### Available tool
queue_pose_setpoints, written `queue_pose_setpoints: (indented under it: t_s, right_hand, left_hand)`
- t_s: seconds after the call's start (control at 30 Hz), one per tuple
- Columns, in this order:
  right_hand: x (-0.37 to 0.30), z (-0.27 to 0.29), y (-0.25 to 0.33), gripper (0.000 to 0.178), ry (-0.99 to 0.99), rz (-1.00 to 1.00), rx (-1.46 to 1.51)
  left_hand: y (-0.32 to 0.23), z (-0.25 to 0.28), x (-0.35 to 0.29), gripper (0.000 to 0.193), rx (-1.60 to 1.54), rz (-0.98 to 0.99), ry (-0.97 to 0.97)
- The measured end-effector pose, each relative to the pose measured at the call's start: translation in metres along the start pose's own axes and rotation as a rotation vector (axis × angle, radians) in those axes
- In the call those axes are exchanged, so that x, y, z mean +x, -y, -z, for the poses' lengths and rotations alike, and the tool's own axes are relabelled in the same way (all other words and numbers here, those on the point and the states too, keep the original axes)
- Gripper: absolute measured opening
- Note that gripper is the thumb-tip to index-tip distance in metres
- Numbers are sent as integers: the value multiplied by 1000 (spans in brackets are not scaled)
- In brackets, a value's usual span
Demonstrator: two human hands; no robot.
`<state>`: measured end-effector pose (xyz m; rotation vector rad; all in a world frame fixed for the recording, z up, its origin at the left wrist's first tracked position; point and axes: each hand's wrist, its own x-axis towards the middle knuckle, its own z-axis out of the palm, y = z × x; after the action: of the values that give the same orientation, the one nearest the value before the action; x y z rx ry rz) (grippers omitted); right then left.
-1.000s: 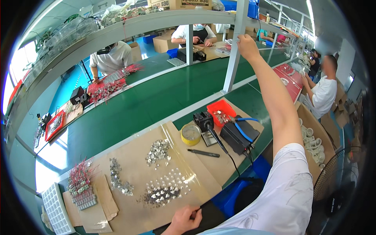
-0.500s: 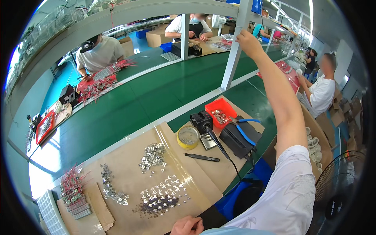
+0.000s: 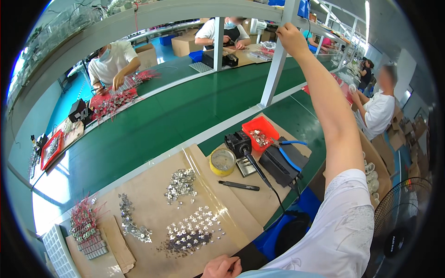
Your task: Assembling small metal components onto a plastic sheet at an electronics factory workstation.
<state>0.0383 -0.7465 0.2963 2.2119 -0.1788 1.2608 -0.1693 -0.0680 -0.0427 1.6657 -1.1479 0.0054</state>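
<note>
My right hand [image 3: 293,41] is raised high on an outstretched arm, its fingers drawn together beside a grey upright post [image 3: 277,69]. What the fingers hold, if anything, is hidden. My left hand [image 3: 222,267] rests at the near edge of the bench with curled fingers, and I cannot see anything in it. Beyond it, small shiny metal parts [image 3: 197,222] stand spread out over dark little pieces [image 3: 185,243] on brown paper. Farther off is a heap of silvery metal parts [image 3: 181,184]. Another strip of metal parts [image 3: 132,220] curves to the left.
A soldering iron [image 3: 256,167], black tweezers [image 3: 238,186], a yellow tape roll [image 3: 222,162], blue-handled pliers [image 3: 289,157] and a red bin [image 3: 250,125] of parts lie right. Red-wired components [image 3: 85,227] and a white grid tray [image 3: 60,252] sit left. Behind runs a green belt [image 3: 185,106]; co-workers sit beyond.
My right hand has risen slightly along the post. My left hand stays put. Across the belt, a co-worker has leaned back and brought a hand over the red-wired parts.
</note>
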Motion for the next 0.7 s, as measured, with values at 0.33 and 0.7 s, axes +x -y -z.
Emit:
queue_pose_setpoints:
  t_s: [0.33,0.7]
  right_hand:
    - [13,8,6,11,206,-51,-210]
    - [-51,-15,-46,24,438,-10,145]
  left_hand:
    - [-1,5,-3,21,47,5,22]
    - [-1,8,21,19,-4,-109,57]
